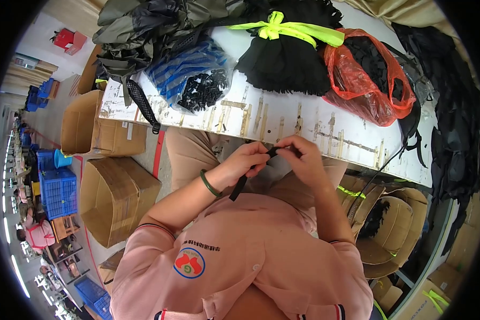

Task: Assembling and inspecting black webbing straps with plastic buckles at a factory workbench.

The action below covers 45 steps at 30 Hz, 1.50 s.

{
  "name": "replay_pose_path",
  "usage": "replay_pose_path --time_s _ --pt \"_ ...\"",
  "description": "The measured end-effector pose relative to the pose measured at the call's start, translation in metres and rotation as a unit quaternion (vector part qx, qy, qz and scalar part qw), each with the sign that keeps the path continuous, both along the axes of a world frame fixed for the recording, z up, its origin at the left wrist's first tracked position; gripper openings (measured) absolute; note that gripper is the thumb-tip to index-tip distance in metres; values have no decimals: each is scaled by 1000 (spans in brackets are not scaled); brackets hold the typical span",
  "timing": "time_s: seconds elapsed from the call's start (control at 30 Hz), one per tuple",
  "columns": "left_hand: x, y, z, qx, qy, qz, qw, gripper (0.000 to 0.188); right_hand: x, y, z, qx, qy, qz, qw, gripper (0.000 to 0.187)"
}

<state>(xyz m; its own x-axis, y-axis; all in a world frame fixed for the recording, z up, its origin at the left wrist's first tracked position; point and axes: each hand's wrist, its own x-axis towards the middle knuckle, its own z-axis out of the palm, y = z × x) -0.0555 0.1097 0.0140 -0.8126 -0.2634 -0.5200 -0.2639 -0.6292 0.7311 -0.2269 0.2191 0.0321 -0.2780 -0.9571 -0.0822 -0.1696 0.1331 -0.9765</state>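
My left hand (246, 161) pinches a black webbing strap (239, 188) just in front of the table's near edge, and the strap's loose end hangs below it. Close beside it, my right hand (304, 159) has its thumb and fingers closed on the strap's upper end. Whether a small fitting sits between the fingertips is hidden. Beyond my hands lies a blue-striped clear bag (184, 66) with small black plastic buckles (204, 89) in it. A bundle of black straps (285, 64) is tied with a neon yellow band (274, 26).
The worn white table (288, 114) carries a red plastic bag (357, 93) of black pieces and piled dark fabric (138, 32). A black mesh strap (140, 104) hangs over its edge. Cardboard boxes (117, 197) stand at left; a carton (392, 229) stands at right.
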Motion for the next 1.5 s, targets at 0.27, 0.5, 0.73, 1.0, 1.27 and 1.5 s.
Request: replay_pose_path --time_s 0.27,0.5,0.73,1.0,1.27,1.5 --pt "7 3 -3 3 -29 -8 1000 9 11 3 -18 -60 3 -20 998 13" --pt "7 2 0 17 -39 -12 999 8 10 3 -19 -41 55 24 997 13" --pt "2 7 4 -135 -92 -57 985 10 11 5 -26 -37 52 24 998 13" --pt "3 9 -4 -120 -82 -51 988 8 8 5 -26 -57 65 22 996 11" --pt "4 10 -4 -68 -72 -37 994 8 22 9 -36 -69 62 -6 996 11" --pt "-1 7 -2 -174 -43 -9 984 8 22 4 -37 -84 15 -36 996 7"
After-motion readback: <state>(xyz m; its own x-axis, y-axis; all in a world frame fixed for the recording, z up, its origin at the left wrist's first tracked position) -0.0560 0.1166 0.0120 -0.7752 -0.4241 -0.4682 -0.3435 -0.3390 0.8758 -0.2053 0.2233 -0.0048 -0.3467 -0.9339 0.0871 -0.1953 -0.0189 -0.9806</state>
